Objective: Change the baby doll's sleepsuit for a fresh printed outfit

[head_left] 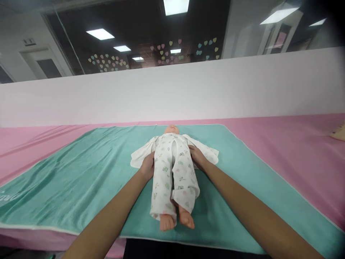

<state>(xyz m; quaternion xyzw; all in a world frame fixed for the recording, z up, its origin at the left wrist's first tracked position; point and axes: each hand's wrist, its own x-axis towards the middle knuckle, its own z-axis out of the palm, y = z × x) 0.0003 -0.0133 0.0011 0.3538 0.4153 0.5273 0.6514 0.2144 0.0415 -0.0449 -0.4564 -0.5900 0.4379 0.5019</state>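
Observation:
A baby doll (172, 129) lies on its back with its feet toward me. It wears white split-crotch trousers (165, 169) printed with small animals, and a white top with wide sleeves (144, 153) spread out to both sides. My left hand (147, 165) grips the trousers at the hip on the left, with its fingertips hidden behind the cloth. On the other hip, my right hand (198, 156) is closed on the trouser edge, its fingers partly tucked along the side. The doll's bare feet (167, 222) stick out from the trouser legs.
Beneath the doll is a green blanket (81, 180) with a pale edge, spread over a pink cover (296, 154). A low white wall (161, 93) runs along the back, with dark glass above it bearing paper hearts. A pale yellow object (339, 133) shows at the right edge.

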